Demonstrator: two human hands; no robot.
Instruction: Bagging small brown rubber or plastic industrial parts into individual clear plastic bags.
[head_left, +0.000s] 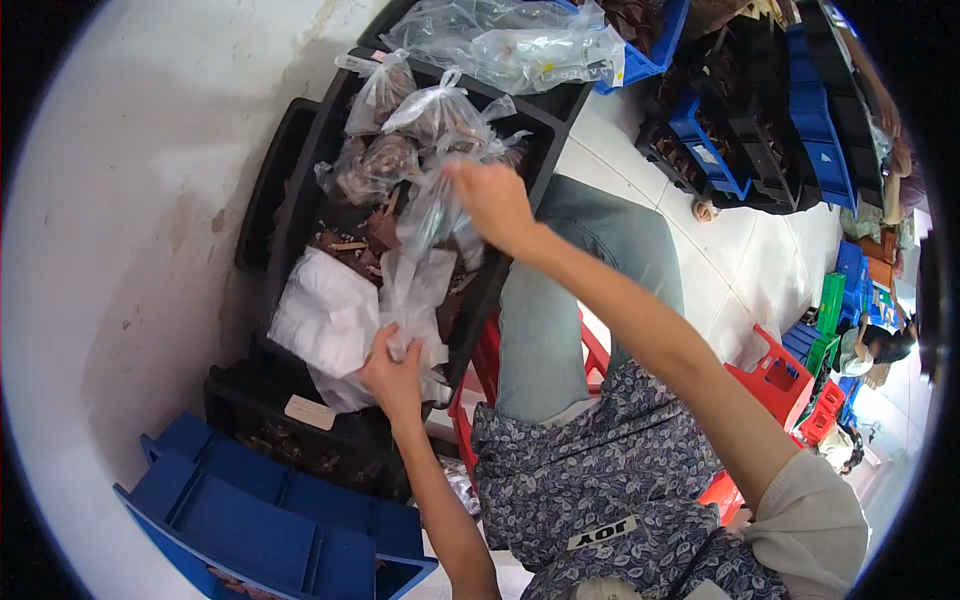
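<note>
My left hand (393,372) pinches the near end of a clear plastic bag (412,290) between thumb and fingers. At the bag's far end, my right hand (492,205) is closed on the plastic, slightly blurred. The bag stretches between the two hands over a black crate (545,130). Beside my left hand lies a stack of whitish plastic bags (325,312). Several knotted clear bags (378,165) with brown pieces inside sit in the far part of the crate. Loose brown scraps (375,232) lie in its middle.
A blue crate (270,510) stands at the lower left, by a black crate with a pale label (310,412). Crumpled clear plastic (520,45) lies at the far end. A white wall (130,250) borders the left. Stacked crates (745,115) and a red stool (770,375) stand right.
</note>
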